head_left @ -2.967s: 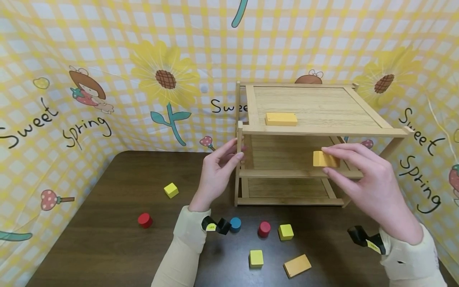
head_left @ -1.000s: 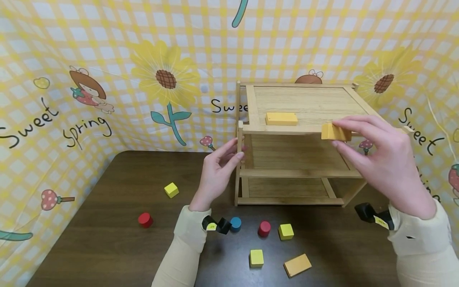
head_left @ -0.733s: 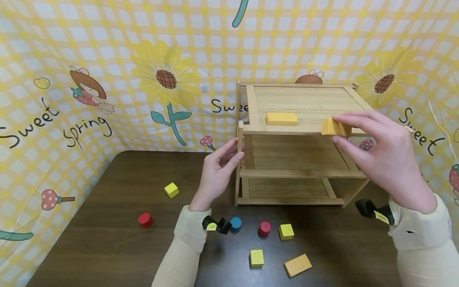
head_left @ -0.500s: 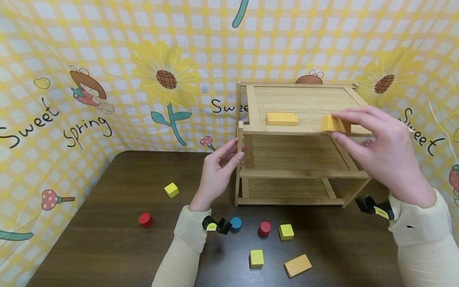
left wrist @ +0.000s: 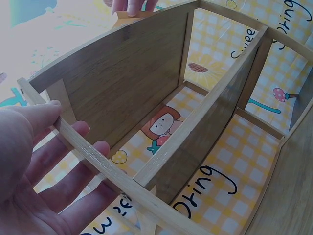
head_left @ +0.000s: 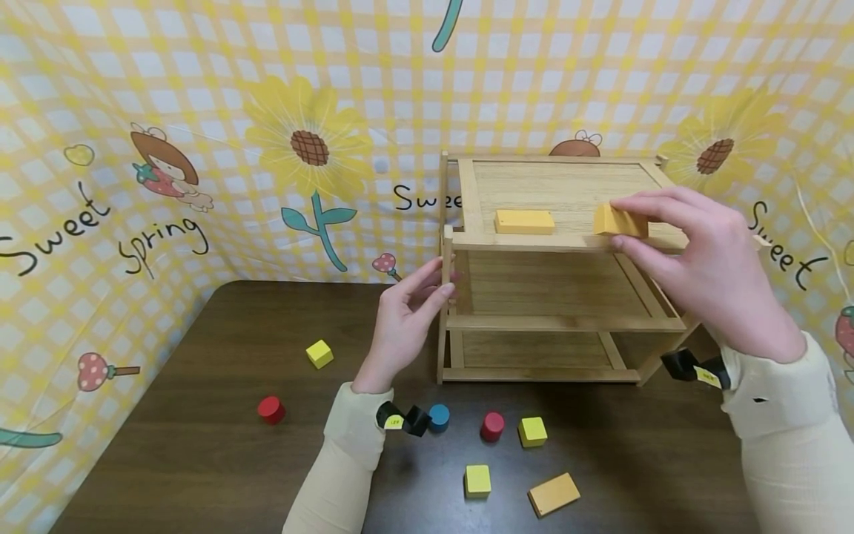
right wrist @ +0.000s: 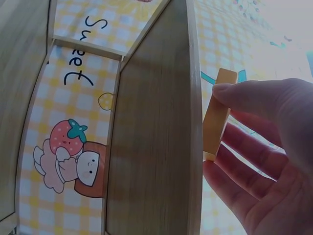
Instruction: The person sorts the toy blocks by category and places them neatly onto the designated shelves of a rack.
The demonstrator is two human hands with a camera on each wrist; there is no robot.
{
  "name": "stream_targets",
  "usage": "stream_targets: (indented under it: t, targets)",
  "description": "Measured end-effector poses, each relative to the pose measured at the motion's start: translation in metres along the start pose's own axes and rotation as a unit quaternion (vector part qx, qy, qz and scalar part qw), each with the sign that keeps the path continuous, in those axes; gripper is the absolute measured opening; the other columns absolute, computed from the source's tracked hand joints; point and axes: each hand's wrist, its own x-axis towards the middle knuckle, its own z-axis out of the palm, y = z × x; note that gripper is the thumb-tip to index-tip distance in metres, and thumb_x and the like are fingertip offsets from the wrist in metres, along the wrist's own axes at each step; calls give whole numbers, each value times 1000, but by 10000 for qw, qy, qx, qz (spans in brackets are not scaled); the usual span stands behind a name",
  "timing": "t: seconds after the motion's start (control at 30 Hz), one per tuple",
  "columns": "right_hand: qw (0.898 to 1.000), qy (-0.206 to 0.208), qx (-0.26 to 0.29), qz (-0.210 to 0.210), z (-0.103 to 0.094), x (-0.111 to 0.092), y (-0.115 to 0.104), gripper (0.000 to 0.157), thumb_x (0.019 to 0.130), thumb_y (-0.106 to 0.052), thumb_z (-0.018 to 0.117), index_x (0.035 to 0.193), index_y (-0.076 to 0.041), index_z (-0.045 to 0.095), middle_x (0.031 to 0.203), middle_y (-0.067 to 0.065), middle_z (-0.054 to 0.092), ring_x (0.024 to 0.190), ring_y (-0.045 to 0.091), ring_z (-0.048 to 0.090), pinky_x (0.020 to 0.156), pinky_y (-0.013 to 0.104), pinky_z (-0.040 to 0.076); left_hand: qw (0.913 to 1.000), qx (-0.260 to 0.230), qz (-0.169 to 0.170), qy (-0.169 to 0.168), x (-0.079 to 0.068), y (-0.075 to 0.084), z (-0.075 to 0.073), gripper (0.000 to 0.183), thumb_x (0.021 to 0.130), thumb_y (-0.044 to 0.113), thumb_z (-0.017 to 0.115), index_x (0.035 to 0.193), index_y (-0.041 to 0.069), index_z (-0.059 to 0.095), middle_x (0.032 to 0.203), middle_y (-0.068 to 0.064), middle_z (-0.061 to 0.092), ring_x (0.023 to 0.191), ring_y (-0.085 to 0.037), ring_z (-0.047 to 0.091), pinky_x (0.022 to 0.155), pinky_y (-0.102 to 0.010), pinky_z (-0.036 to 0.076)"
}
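Observation:
A three-tier wooden shelf stands at the back right of the table. My left hand holds its front left post, with the thumb on the near side and the fingers behind, as the left wrist view shows. My right hand pinches an orange-yellow rectangular block between thumb and fingers, at the front edge of the top board, right of its middle. Whether this block touches the board I cannot tell. Another yellow rectangular block lies flat on the top board, further left along the front.
On the dark table lie a blue cylinder, a red cylinder, yellow cubes and an orange rectangular block. Further left are another red cylinder and a yellow cube. A checked cloth hangs behind.
From in front of the middle tier, my right hand has raised the block to the top board's front edge, lately shifting slightly left. My left hand stays on the post.

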Motion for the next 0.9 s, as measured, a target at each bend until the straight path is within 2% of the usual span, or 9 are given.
stream_targets:
  t: [0.1,0.43,0.9]
  targets:
    - [9999,-108,13,32,0,3,2,45,79,-3,88,121,-12,76,113,0,72,97,6,59,90,10,37,10000,15,4,14,0,0,0,43,101,12,66,142,1,58,121,-13,71,104,-22,69,90,-36,55]
    - [9994,-329,-98,-72,2,11,7,43,81,-6,87,122,-12,76,111,1,72,94,12,61,86,11,37,10000,46,31,18,0,-1,0,43,102,15,66,142,2,58,122,-12,71,106,-21,69,92,-38,55]
    - [9982,-585,-99,-84,5,17,11,40,84,-5,85,122,-12,76,109,-1,70,91,7,57,80,16,39,10000,56,10,-26,0,-1,-1,43,102,14,66,143,2,58,121,-13,71,105,-20,69,91,-38,55]
